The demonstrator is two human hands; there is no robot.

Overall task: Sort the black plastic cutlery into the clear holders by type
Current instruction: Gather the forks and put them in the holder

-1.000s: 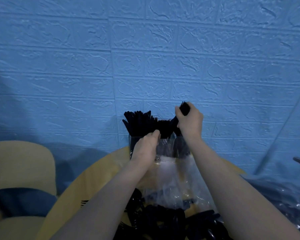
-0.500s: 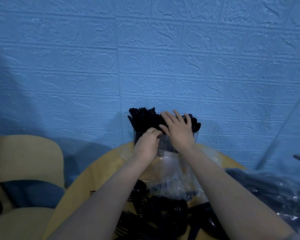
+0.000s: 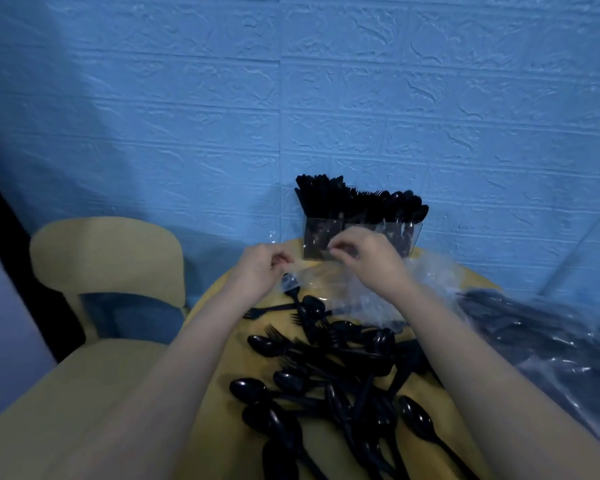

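Observation:
The clear holders stand at the far edge of the round yellow table, against the blue wall, packed with upright black cutlery. A loose pile of black spoons and forks covers the table between my forearms. My left hand and my right hand are just in front of the holders, a little apart. Each pinches an edge of a crumpled clear plastic bag stretched between them. A black fork lies under the bag by my left hand.
A yellow chair with a blue cushion stands left of the table. More crumpled clear plastic lies behind my right wrist. A dark plastic-wrapped bundle fills the right side.
My right hand has left the top of the cutlery in the holders and my left hand has left their front. Both came back toward me and took hold of the clear bag. The view tilted down.

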